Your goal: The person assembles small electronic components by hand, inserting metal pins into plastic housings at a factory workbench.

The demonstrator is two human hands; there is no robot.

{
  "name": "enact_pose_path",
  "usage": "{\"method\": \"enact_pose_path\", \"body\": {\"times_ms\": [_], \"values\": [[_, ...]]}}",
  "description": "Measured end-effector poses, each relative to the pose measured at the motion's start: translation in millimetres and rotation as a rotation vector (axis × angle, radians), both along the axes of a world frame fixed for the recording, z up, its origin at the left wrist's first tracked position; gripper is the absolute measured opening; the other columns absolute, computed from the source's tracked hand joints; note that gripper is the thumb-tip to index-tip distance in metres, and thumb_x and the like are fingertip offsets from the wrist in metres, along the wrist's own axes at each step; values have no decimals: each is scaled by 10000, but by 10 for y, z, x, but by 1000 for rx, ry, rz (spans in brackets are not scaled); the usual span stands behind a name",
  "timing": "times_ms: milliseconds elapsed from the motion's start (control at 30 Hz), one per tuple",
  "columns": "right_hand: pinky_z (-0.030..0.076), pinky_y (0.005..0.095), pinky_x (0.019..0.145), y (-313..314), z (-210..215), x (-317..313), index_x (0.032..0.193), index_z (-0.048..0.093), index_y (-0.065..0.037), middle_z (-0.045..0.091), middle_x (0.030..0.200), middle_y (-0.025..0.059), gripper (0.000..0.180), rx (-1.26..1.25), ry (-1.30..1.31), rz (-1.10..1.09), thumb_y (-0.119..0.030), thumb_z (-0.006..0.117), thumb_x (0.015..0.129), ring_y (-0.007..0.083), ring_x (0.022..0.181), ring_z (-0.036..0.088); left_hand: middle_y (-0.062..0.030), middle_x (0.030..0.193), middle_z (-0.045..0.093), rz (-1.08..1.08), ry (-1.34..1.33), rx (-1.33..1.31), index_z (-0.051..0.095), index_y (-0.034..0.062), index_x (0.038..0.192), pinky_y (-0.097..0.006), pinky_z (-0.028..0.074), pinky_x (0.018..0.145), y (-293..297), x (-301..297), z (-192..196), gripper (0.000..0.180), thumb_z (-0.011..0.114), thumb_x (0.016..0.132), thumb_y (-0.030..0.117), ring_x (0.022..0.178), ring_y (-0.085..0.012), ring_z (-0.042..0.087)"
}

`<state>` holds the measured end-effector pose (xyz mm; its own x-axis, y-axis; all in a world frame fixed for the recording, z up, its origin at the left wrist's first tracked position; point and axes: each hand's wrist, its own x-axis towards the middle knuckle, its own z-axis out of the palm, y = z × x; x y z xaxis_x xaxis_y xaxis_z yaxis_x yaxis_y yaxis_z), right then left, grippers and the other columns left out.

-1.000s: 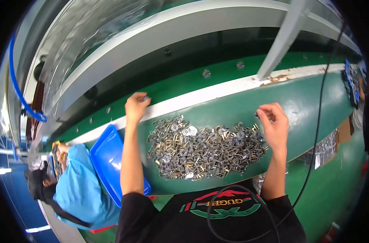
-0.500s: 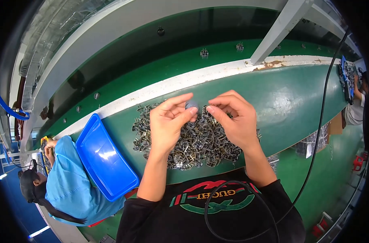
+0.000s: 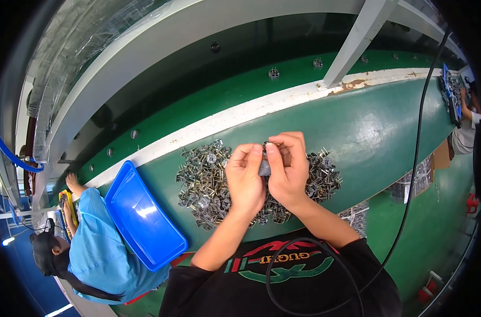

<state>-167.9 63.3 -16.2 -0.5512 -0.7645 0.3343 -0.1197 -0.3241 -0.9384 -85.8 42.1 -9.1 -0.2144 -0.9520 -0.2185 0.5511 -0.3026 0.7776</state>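
My left hand (image 3: pixel 244 179) and my right hand (image 3: pixel 289 171) meet over the worktable, thumbs side by side. Pinched between the fingertips of both is a small dark part (image 3: pixel 265 147), mostly covered by the fingers. A smooth grey rounded piece (image 3: pixel 264 168) shows between the two palms, below the thumbs; which hand bears it I cannot tell. Under and around my hands lies a wide pile of small dark parts with metal prongs (image 3: pixel 203 171), spreading out on both sides.
A blue plastic tray (image 3: pixel 145 211) stands left of the pile. Beyond it a co-worker in a blue top (image 3: pixel 95 238) reaches forward. Several small parts sit on the green belt (image 3: pixel 240 83) behind the white ledge. A grey post (image 3: pixel 359 45) and a black cable (image 3: pixel 413 158) stand to the right.
My hands have come together and slightly down, from apart to touching. The small dark part is now between both hands' fingertips. The co-worker's arm on the left has stretched forward.
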Motion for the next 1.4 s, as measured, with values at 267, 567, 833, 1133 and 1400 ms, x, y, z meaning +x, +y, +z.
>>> {"method": "enact_pose_path", "body": {"times_ms": [267, 567, 833, 1133, 1400], "values": [[463, 260, 721, -141, 116, -90, 1055, 582, -15, 513, 1026, 96, 141, -131, -56, -69, -4, 614, 918, 144, 806, 532, -69, 934, 667, -107, -391, -249, 657, -44, 1007, -266, 484, 776, 113, 12, 36, 286, 578, 1014, 231, 851, -114, 588], [500, 270, 674, 32, 484, -304, 1020, 683, -15, 638, 938, 89, 158, -48, -27, -51, 2, 694, 864, 150, 773, 613, -189, 1230, 621, -477, 289, -26, 541, -45, 1301, -377, 588, 913, -47, 253, 67, 326, 538, 997, 74, 1083, -287, 659], [463, 337, 596, 99, 719, -572, 895, 675, -7, 624, 835, 89, 152, -139, 615, 86, 15, 737, 758, 248, 700, 563, -249, 1287, 577, -363, 390, -59, 531, -68, 1292, -392, 589, 935, -107, 283, 242, 322, 527, 1000, 68, 1103, -282, 650], [460, 318, 545, 56, 647, -479, 871, 649, -10, 601, 828, 63, 167, -177, 749, -67, 12, 732, 727, 235, 687, 564, -251, 1303, 575, -308, 285, -39, 549, -66, 1280, -342, 604, 891, -54, 205, 264, 315, 555, 986, 47, 982, -199, 689], [471, 305, 522, 60, 582, -455, 878, 649, -21, 599, 828, 51, 185, -202, 754, -93, -13, 741, 717, 202, 680, 586, -140, 1079, 677, -222, 214, 3, 557, -60, 1276, -336, 607, 881, 17, 194, 274, 320, 574, 984, 70, 916, -197, 704]]}}
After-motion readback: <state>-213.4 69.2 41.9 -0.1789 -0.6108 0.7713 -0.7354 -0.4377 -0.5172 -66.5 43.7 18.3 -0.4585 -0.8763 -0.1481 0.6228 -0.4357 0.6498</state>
